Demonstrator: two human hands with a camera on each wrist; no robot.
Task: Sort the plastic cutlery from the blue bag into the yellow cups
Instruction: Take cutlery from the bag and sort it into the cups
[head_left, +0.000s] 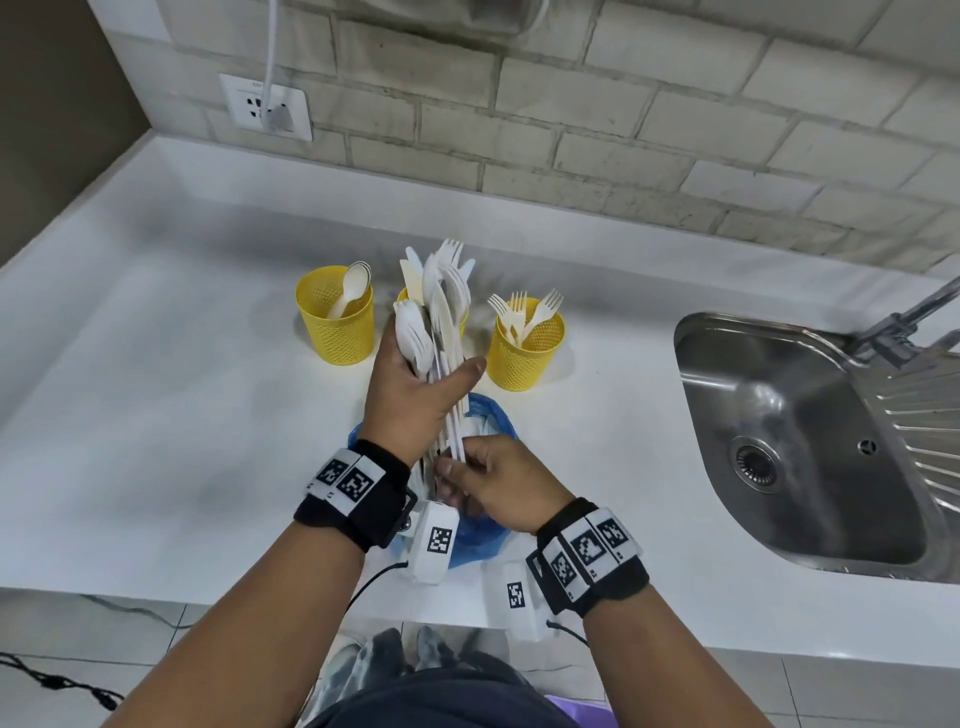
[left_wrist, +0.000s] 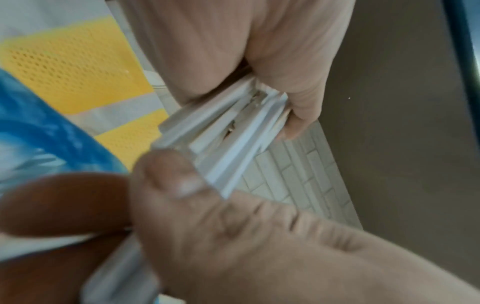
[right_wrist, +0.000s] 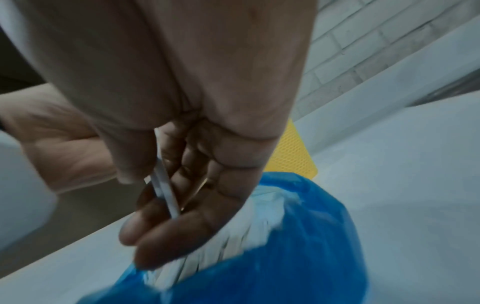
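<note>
— White surface (head_left: 182, 415) under us, three yellow cups (head_left: 529, 347) near the brick wall (head_left: 623, 130)?
— Yes. Our left hand (head_left: 410, 395) grips the cutlery bundle (head_left: 436, 312) above the blue bag (head_left: 483, 535); our right hand (head_left: 498, 488) pinches its handle ends.

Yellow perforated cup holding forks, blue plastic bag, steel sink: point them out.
Yellow perforated cup holding forks (head_left: 527, 358), head view, front wall.
Blue plastic bag (right_wrist: 298, 267), right wrist view, crumpled side.
Steel sink (head_left: 789, 441), head view, basin floor.
</note>
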